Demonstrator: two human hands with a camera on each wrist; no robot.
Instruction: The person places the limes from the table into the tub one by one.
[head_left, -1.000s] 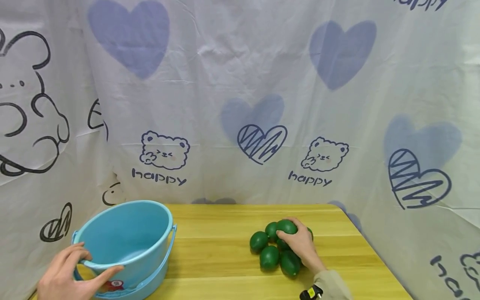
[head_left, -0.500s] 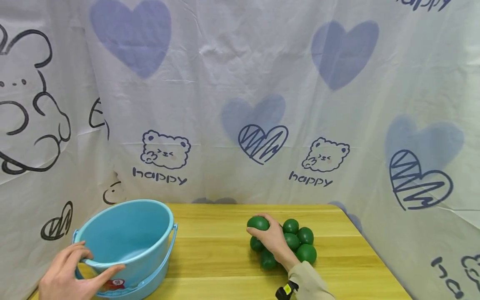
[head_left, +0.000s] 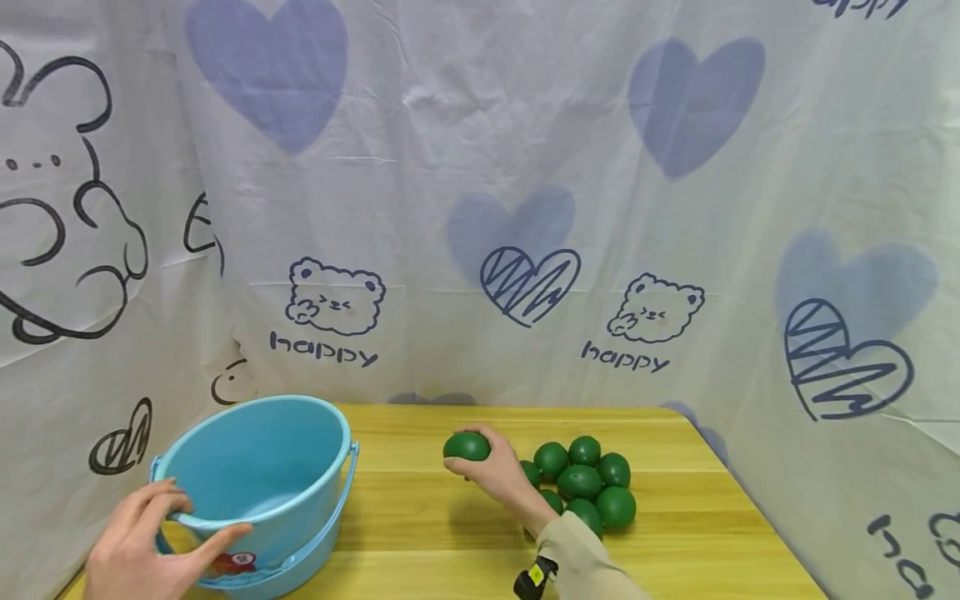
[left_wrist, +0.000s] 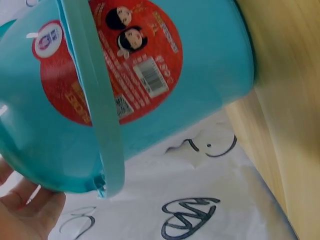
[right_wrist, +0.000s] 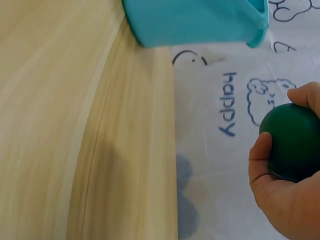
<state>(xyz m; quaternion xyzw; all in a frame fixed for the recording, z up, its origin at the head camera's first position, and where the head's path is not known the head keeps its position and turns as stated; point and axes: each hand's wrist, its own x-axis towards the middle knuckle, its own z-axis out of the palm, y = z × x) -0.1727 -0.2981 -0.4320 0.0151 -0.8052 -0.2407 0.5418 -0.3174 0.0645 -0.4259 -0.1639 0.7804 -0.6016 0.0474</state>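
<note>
Fruit juts leftward from the gripping right hand

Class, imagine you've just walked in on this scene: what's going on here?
A person's right hand holds a dark green, rounded object above the wooden table, between the bucket and a cluster of similar green objects. The left hand grips the rim of the light blue bucket. The held object is not yet in the bucket.

Bucket was light blue, label red, avocado-like fruits dark green, tabletop yellow wood-grain, cloth white with blue hearts and bears.
</note>
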